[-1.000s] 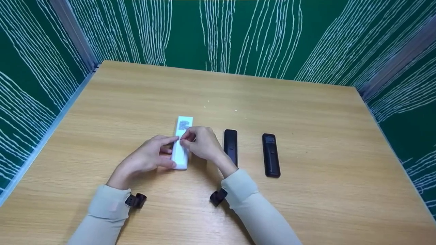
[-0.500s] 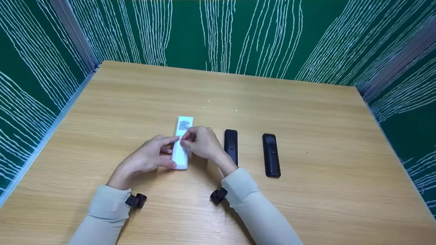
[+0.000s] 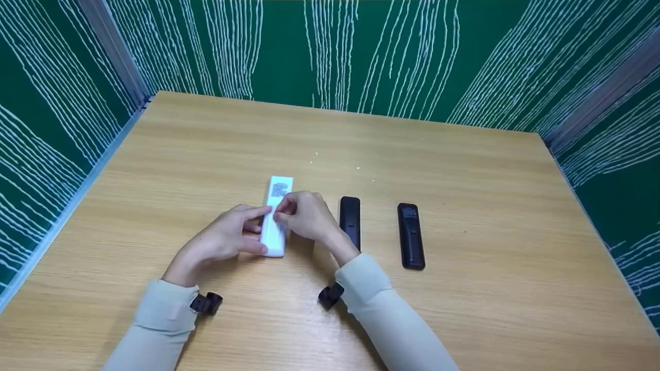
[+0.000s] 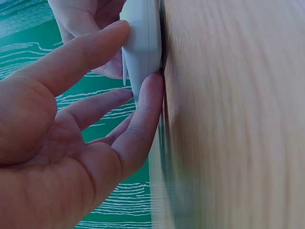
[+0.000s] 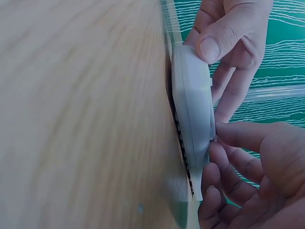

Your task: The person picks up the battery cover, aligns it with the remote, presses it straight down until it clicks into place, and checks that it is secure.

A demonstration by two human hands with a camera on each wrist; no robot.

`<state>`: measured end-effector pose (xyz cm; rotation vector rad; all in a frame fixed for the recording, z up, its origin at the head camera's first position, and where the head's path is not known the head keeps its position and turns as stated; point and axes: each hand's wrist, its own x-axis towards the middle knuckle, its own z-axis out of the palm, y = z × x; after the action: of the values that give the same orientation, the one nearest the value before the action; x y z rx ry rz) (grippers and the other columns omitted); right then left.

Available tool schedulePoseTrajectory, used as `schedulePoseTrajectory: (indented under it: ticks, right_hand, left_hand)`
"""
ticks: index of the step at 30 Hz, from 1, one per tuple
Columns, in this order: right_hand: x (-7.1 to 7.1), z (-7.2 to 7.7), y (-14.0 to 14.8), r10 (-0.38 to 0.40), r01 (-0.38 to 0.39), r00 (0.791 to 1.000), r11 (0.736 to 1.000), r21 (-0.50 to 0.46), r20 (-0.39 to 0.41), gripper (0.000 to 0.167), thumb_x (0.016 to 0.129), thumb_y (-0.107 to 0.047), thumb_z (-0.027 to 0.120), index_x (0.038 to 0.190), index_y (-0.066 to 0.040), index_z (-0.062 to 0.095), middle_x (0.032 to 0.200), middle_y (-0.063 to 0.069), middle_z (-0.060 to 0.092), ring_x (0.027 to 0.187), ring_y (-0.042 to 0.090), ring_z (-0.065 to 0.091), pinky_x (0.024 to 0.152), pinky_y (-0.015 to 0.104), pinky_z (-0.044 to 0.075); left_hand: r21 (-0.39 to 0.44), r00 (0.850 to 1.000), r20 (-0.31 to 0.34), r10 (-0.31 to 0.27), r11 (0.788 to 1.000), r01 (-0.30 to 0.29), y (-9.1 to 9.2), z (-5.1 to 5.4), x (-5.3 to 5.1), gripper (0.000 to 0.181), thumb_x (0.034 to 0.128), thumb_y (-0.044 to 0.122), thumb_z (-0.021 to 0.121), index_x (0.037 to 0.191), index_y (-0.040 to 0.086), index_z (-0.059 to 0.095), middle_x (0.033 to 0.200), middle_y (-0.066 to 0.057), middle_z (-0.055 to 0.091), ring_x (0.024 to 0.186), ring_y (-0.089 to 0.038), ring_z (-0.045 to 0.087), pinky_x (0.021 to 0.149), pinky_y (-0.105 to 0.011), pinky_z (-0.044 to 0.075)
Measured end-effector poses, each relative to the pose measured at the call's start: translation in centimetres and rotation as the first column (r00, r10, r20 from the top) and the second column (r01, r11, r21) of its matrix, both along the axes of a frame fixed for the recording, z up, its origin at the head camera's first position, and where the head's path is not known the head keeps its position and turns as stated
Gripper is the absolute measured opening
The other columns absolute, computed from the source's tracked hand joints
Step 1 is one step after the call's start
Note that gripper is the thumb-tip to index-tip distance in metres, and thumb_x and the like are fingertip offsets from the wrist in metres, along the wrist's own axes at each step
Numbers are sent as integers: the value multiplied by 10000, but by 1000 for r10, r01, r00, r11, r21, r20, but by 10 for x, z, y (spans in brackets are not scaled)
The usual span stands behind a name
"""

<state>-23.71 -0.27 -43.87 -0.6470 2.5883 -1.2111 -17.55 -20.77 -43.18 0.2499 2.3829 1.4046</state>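
Observation:
A white remote control (image 3: 273, 239) lies face down on the table, its printed label toward the far end. My left hand (image 3: 224, 234) holds it from the left side, thumb at the near end and a fingertip near the middle. In the left wrist view, a thin battery cover (image 4: 125, 71) stands slightly raised from its back. My right hand (image 3: 309, 216) pinches at this cover with thumb and forefinger; the exact contact is partly hidden. Dark buttons (image 5: 183, 150) show beneath the remote in the right wrist view.
A black remote control (image 3: 350, 219) lies just right of my right hand, partly hidden by the wrist. Farther right is another black remote control (image 3: 411, 237). Several tiny white bits lie toward the back of the wooden table (image 3: 464, 309). Green patterned walls surround it.

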Motion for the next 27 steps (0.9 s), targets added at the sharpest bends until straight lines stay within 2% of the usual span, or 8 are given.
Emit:
schedulePoseTrajectory:
  ticks: [6,19,27]
  right_hand:
    - [-1,1,1,15,-14,999,1000,18,-29,61,955,-132,766,916,-89,787,788,-24,698,697,83,557,622,216,435]
    - [-7,7,0,36,-40,998,994,100,44,98,970,-176,778,933,-99,730,781,-8,632,653,104,540,558,218,438]
    - [-11,15,0,74,-79,997,980,184,32,149,972,-207,778,891,-112,696,730,-35,581,621,91,485,548,225,383]
  left_hand:
    - [9,1000,-9,-5,1000,5,-1,0,1,838,880,-42,823,1605,-25,403,1495,-269,447,1322,-398,577,1093,-411,531]
    - [-1,1000,27,16,1000,-16,1,3,1,862,876,-32,825,1622,20,394,1487,-252,454,1337,-396,568,1107,-428,521]
    - [2,1000,27,10,1000,-10,1,2,0,858,879,-32,821,1621,13,391,1495,-260,443,1337,-405,565,1108,-428,520]
